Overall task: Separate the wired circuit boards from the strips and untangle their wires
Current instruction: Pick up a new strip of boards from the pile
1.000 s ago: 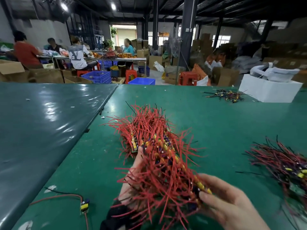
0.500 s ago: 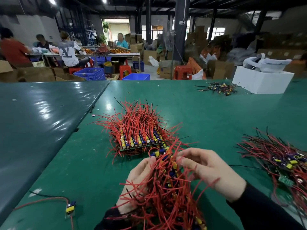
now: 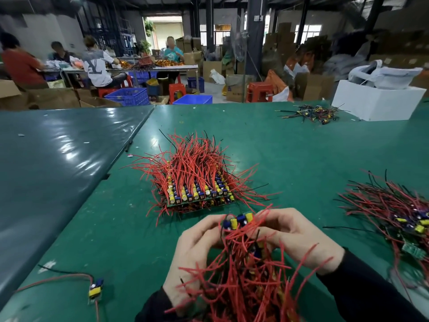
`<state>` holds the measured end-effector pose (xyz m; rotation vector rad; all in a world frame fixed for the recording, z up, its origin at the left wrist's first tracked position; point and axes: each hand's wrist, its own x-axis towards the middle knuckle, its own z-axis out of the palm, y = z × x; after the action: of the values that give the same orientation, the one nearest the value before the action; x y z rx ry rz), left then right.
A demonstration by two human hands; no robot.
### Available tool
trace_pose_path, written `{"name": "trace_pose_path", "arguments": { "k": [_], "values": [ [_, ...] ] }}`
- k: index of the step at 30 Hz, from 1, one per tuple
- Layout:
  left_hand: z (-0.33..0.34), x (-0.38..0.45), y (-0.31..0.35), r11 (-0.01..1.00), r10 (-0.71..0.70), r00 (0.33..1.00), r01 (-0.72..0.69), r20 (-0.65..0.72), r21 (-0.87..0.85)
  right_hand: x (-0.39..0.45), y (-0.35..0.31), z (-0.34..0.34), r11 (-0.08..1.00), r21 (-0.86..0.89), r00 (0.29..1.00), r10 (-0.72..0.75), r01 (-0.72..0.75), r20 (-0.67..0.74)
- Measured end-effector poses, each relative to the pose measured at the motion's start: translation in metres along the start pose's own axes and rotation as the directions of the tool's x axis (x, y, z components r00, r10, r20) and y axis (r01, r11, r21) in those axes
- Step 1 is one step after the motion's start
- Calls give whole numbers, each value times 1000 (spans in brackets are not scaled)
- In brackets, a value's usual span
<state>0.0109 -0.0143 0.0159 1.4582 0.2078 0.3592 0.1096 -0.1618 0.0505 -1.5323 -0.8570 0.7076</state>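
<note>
I hold a strip of wired circuit boards (image 3: 241, 270), a bristling bundle of red wires, upright over the green table (image 3: 290, 159). My left hand (image 3: 192, 259) grips its left side. My right hand (image 3: 299, 238) grips the right side near the top. The fingertips of both meet around the topmost board (image 3: 236, 221), with yellow and blue parts. A stack of more board strips (image 3: 197, 182) with red wires lies just beyond my hands. A pile of loose wired boards (image 3: 399, 212) lies at the right.
One single board with its red and black wires (image 3: 95, 290) lies at the near left. A small tangle of wired parts (image 3: 311, 113) and a white box (image 3: 376, 103) sit at the far right. A darker table (image 3: 58, 163) adjoins on the left. People work in the background.
My right hand rose from the strip's lower right to its top, where both hands now pinch the top board. The held strip has swung upright, uncovering the stack behind.
</note>
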Motion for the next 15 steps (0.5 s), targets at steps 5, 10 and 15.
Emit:
{"name": "trace_pose_path", "arguments": {
  "k": [5, 10, 15],
  "values": [
    [3, -2, -12, 1000, -27, 999, 28, 19, -13, -6, 16, 1, 993, -110, 998, 48, -51, -31],
    [-4, -4, -13, 973, -205, 966, 219, 157, -77, -8, 16, 0, 987, -146, 997, 72, -74, -15],
    [-3, -7, -11, 993, -110, 976, 116, 190, -20, -11, 8, -5, 965, -247, 994, 105, -91, 42]
  ]
}}
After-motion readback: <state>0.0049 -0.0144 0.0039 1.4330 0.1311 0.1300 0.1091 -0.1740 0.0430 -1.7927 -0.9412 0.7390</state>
